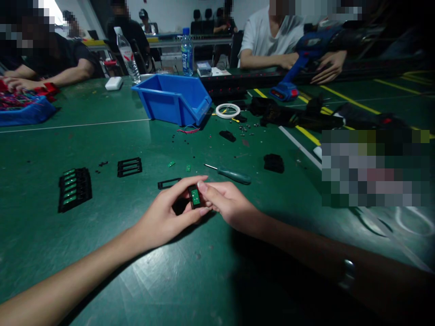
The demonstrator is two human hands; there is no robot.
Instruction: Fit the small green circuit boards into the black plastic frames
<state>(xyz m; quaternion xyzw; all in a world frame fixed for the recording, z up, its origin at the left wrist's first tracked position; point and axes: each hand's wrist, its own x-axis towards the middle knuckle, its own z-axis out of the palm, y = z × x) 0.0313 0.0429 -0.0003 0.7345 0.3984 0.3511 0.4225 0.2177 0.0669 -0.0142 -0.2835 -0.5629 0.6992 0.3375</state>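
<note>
Near the middle of the green table [163, 280], both hands meet around a small black part with a green circuit board [195, 197] in it. My left hand [170, 206] grips its left side, fingers above and thumb below. My right hand [227, 201] pinches the right edge, its thumb at the top corner. Just beyond my left hand lies a thin black frame [165, 184]. Two small green boards [171, 164] [188, 168] rest farther off. A green-handled screwdriver [234, 175] lies beyond my right hand.
Black holders with green boards [73, 188] and a slotted black frame [129, 167] lie left. Beyond are a blue bin [166, 102], a white ring [228, 111], screws and two bottles [127, 56] [186, 54]. A blue power drill [299, 63] stands back right near a person's hands.
</note>
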